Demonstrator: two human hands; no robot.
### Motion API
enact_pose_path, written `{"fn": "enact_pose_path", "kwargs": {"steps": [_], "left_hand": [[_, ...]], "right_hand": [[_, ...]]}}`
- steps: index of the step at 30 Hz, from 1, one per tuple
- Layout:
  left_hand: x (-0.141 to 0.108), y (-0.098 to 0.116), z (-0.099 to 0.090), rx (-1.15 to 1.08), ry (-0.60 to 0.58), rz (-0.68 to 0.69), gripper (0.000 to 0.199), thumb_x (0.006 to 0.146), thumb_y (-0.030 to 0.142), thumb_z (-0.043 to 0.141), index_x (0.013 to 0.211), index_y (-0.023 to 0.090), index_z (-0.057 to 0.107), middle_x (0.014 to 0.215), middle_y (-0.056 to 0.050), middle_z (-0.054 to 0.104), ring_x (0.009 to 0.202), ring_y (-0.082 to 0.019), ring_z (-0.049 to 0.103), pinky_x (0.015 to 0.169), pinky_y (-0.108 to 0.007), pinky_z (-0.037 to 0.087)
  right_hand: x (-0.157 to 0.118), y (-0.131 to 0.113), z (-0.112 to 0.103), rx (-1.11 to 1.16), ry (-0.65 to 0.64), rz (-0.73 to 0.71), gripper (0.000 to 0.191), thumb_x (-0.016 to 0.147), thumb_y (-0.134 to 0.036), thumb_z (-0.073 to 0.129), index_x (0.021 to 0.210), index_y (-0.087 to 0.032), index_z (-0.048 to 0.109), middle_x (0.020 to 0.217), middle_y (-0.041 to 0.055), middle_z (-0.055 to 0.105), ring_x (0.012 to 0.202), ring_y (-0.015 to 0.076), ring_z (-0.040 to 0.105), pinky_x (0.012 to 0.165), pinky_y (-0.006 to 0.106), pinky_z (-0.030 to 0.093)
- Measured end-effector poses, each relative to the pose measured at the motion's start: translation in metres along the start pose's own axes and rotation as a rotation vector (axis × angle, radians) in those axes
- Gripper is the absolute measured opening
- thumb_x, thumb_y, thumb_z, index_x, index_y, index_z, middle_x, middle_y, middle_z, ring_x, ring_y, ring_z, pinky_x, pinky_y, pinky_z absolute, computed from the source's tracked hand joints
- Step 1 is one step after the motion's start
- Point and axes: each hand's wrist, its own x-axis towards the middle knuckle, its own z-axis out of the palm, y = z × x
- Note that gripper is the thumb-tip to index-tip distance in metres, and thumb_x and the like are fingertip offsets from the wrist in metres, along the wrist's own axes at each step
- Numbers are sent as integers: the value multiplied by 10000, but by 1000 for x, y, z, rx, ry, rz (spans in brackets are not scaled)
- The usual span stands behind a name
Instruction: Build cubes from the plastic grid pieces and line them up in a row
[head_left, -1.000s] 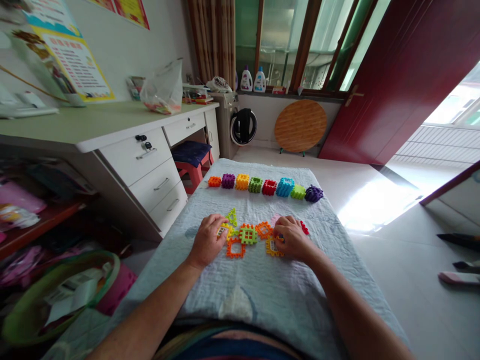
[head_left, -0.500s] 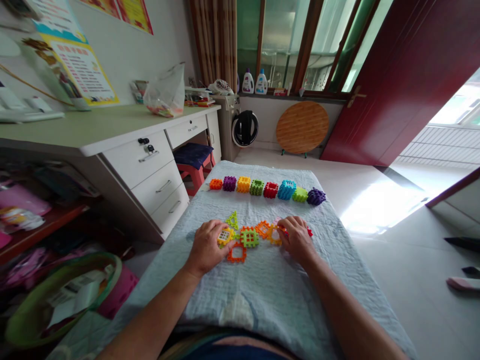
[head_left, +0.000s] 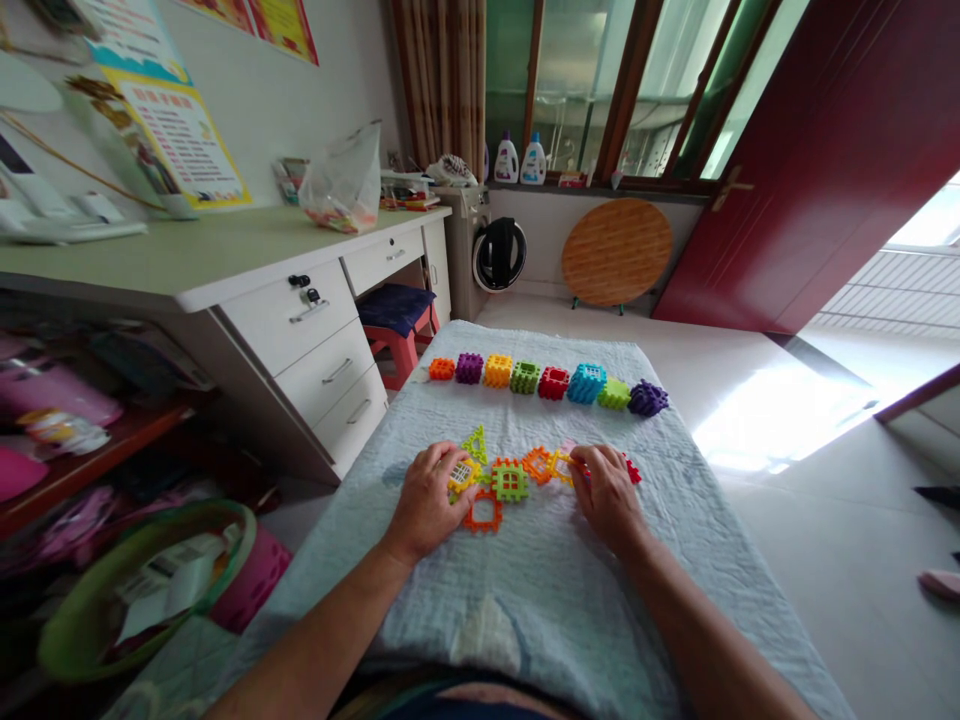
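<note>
— Pale blue cloth (head_left: 517, 590) over the surface before you. What lies on it?
— Far side: a row of eight chunky blocks (head_left: 553, 382), notched edges, orange at your left end, dark purple at your right. Nearer you, mid-cloth: flat toothed plastic pieces.
— Left hand (head_left: 426, 503)?
— Your fingers and thumb close round a yellow latticed piece (head_left: 463, 476), pale grid in its middle. Green triangle (head_left: 482, 447) just beyond; open orange square (head_left: 484, 528) nearer you.
— Right hand (head_left: 609, 497)?
— Fingers bent, narrow, at a yellow frame (head_left: 561, 466); you hide part of it, grip can't be told. Between your hands, a green window-like piece (head_left: 511, 481), crossbars inside.
</note>
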Motion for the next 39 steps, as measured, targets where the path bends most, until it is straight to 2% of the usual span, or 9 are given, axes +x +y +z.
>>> {"fn": "enact_pose_path", "kwargs": {"steps": [7,11,16,20,26,31,35,39], "left_hand": [[-1,-4,4,38,33,-2,326,774,296,626,1083,209,572,1145,-97,535,1103,-279,501,972,-455,424],[-1,-5,5,59,52,-22,328,764,289,632,1074,204,573,1128,-102,548,1081,-283,511,963,-458,423],[1,-4,6,67,1,-49,411,727,292,669,1106,189,548,1096,-98,598,1025,-280,541,928,-452,435],[2,-4,6,63,-5,-45,390,720,258,655,1091,193,554,1061,-89,628,983,-269,565,899,-437,442],[10,-4,-4,51,-41,-28,435,676,208,661,1099,211,562,1041,-68,652,956,-256,585,885,-413,445],[39,4,-12,10,-66,49,452,685,237,659,1125,219,557,1068,-60,660,968,-259,591,903,-412,435],[60,8,0,-44,-78,92,439,689,232,655,1117,197,561,1068,-66,661,977,-258,590,918,-417,432],[59,4,15,-60,-16,171,421,721,235,641,1129,185,549,1095,-74,644,1020,-248,568,963,-415,412]], "right_hand": [[-2,-7,-4,38,-27,-64,237,865,-178,482,1091,-210,546,910,73,631,917,234,524,852,393,394],[-1,-12,-9,81,-152,-134,183,812,-186,522,977,-219,595,901,65,620,927,234,518,874,408,376],[1,-16,-14,27,-261,-103,262,797,-336,596,1039,-236,599,1049,73,598,1049,268,461,927,443,328],[1,-16,-13,-24,-350,-73,268,764,-379,625,992,-240,602,953,63,604,983,262,465,892,433,333],[-1,-15,-8,-24,-330,-88,393,697,-261,637,1085,-236,582,959,65,622,969,264,477,888,429,329],[15,-10,-16,-15,-341,-121,397,712,-232,620,1106,-223,578,984,72,635,956,256,511,876,401,349],[37,0,-11,-39,-389,-112,350,742,-231,609,1089,-209,585,959,68,634,908,229,550,851,370,369],[46,14,6,-58,-351,-55,262,785,-262,594,1040,-204,595,938,58,623,873,203,570,828,344,380]]}}
